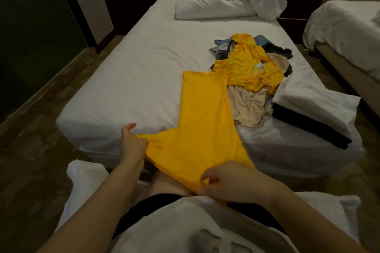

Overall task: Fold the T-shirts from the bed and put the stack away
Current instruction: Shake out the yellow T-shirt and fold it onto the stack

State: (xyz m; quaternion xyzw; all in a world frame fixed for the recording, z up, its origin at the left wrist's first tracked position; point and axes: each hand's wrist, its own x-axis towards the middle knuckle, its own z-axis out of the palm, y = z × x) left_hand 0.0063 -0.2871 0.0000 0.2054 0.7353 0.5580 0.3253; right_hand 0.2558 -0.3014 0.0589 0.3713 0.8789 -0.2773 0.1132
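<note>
Because the yellow T-shirt (203, 113) must lie flat, the left hand (133, 142) and right hand (232, 184) pinch its near edge, pulling it taut between their fingers.

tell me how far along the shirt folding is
Early. Possibly done: a black and white stack at the right edge of the bed. In hand: left hand and right hand grip the yellow T-shirt. Left: the crumpled pile behind it, then putting away.
</note>
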